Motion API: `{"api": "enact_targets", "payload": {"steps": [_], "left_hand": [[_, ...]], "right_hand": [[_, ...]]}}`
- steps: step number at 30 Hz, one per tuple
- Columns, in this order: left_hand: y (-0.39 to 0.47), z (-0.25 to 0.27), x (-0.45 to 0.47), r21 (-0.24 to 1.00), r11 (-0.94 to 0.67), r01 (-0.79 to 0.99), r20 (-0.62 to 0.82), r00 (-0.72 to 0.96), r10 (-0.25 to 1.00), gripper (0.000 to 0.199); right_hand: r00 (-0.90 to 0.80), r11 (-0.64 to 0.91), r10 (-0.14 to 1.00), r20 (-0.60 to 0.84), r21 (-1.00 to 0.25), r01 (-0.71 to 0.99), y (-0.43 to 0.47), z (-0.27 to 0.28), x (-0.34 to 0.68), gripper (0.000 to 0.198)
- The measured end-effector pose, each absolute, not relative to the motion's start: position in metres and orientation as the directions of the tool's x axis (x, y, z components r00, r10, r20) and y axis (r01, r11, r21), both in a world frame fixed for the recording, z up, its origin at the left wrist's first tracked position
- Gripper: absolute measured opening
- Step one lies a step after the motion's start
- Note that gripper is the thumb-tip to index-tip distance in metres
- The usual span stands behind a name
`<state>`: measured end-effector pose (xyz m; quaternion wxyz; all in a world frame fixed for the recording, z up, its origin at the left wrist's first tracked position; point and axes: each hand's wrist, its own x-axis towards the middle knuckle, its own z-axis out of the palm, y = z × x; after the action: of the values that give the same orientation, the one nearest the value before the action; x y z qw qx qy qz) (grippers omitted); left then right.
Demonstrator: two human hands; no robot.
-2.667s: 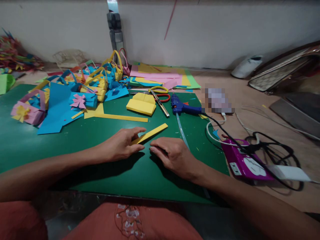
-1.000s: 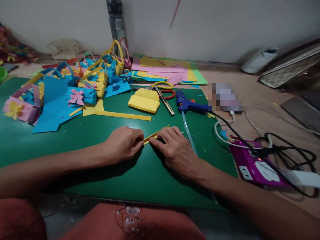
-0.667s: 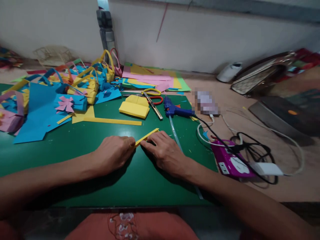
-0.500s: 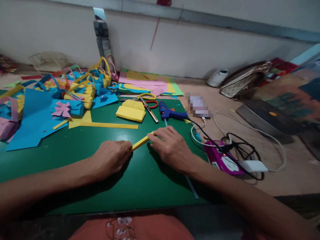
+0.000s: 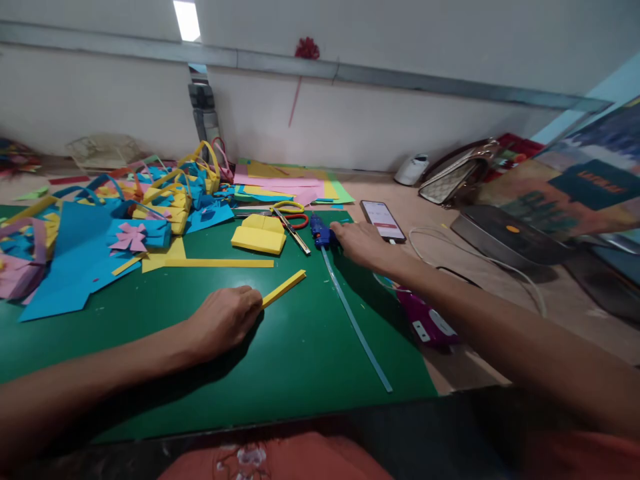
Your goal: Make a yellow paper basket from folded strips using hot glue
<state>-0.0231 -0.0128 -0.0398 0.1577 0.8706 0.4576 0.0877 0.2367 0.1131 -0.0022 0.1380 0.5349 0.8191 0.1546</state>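
Note:
My left hand [image 5: 225, 319] is closed around one end of a folded yellow paper strip [image 5: 284, 289], whose free end points up to the right. Reaching forward, my right hand [image 5: 361, 244] is wrapped about the handle of a blue glue gun [image 5: 320, 231]; the handle is mostly hidden by the fingers. A long translucent glue stick [image 5: 354, 321] trails from the gun towards the near edge. Beyond my left hand lie a flat yellow paper strip [image 5: 220, 263] and a folded yellow paper piece [image 5: 259, 237]. Next to that piece are a utility knife [image 5: 295, 233] and scissors [image 5: 296, 221].
Several small paper baskets [image 5: 167, 207] and a blue sheet [image 5: 67, 260] cover the left of the green mat [image 5: 200, 393]. Coloured paper [image 5: 280, 179] lies behind. To the right are a phone [image 5: 383, 221], a purple power strip [image 5: 425, 320], cables and a dark case [image 5: 505, 237].
My right hand has let go of the folded yellow strip and moved forward right to the glue gun's handle. My left hand still holds the strip. The view has tilted up.

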Motion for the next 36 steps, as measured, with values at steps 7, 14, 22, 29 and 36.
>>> {"api": "enact_targets", "payload": {"steps": [7,14,22,29,36], "left_hand": [[-0.011,-0.041,-0.023,0.373,-0.531,0.761,0.037,0.559,0.828,0.023],[-0.011,-0.042,-0.023,0.367,-0.547,0.752,0.055,0.57,0.82,0.024],[-0.008,-0.044,-0.025,0.347,-0.526,0.776,0.037,0.549,0.835,0.024],[-0.007,-0.045,-0.026,0.398,-0.486,0.778,0.024,0.521,0.853,0.023],[-0.006,-0.039,-0.023,0.44,-0.444,0.781,-0.01,0.498,0.867,0.023]], "right_hand": [[-0.402,0.39,0.915,-0.039,0.346,0.853,0.106,-0.007,0.234,0.041],[-0.384,0.364,0.921,0.059,0.214,0.907,0.085,0.008,0.241,0.042],[-0.221,0.27,0.96,0.17,-0.361,0.893,0.057,0.029,0.258,0.032],[-0.176,0.109,0.982,-0.075,-0.536,0.837,0.003,0.03,0.251,0.039],[-0.317,0.134,0.932,-0.178,-0.641,0.756,-0.013,0.034,0.237,0.027]]}}
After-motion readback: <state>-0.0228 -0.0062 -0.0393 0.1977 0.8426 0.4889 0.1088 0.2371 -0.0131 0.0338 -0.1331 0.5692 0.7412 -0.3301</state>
